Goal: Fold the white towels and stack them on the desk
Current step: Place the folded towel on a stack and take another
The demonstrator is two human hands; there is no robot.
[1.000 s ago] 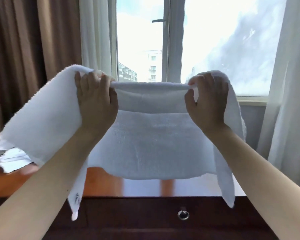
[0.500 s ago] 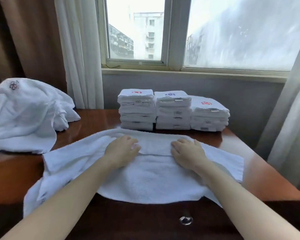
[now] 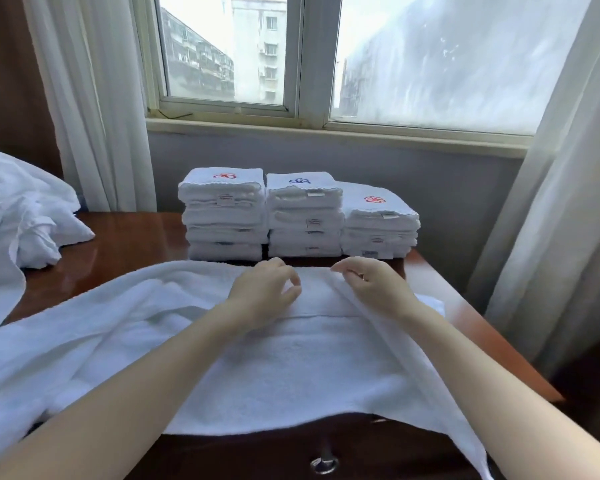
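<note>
Towel tags (image 3: 225, 199) seem illegibly small.

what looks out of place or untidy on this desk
Nothing damaged or spilled. The spread towel hangs over the front edge of the desk, an unfolded heap sits at left, and the right stack is lower than the left stack and middle stack.

Nubby white terry towel (image 3: 291, 368) lies on glossy reddish wood desk (image 3: 129, 244).
</note>
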